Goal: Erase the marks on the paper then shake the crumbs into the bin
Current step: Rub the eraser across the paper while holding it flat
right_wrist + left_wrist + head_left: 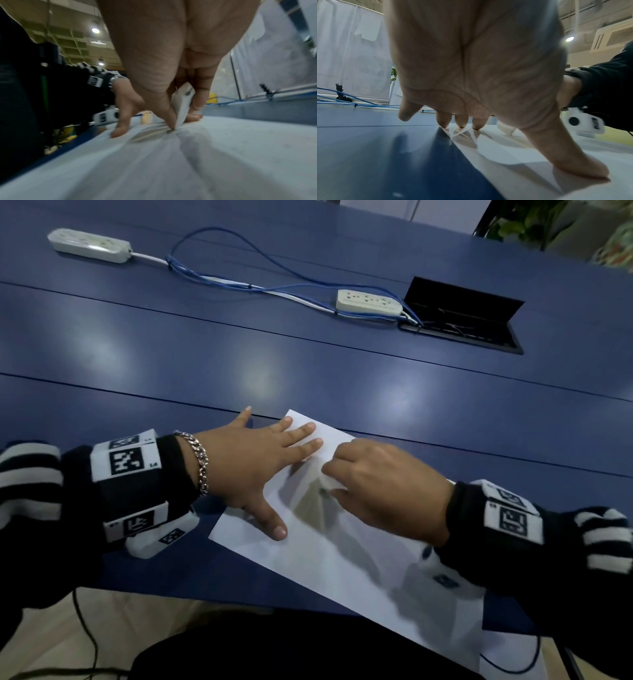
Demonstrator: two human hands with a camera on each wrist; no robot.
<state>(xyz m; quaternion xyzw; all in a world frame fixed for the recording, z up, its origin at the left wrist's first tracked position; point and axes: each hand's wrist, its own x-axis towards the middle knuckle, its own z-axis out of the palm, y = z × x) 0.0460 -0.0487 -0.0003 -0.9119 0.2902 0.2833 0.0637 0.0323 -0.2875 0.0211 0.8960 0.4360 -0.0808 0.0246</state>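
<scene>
The paper [342, 559] lies flat on the blue tabletop [308, 371], its near corner hanging past the tabletop's edge. The left hand [253, 470] presses it down with fingers spread and straight; the left wrist view shows three fingertips [461, 121] and the thumb planted on the sheet, the little finger lifted off over bare tabletop just beyond the paper's edge. The right hand [380, 484] sits just beside those fingers, curled round a white eraser [182, 104]. From the head view the eraser is nearly hidden under the knuckles (only a pale sliver shows), while the right wrist view shows it plainly, pinched between thumb and fingers, tilted, its lower corner touching the paper at a small dark mark [169, 131]. That view is blurred, so crumbs cannot be made out.

Well beyond the hands, two white power strips [368, 301] and a bundle of blue cables [239, 282] lie on the tabletop, running to an open cable hatch [462, 316]. A chain bracelet [200, 463] circles the left wrist, and both striped sleeves carry marker bands.
</scene>
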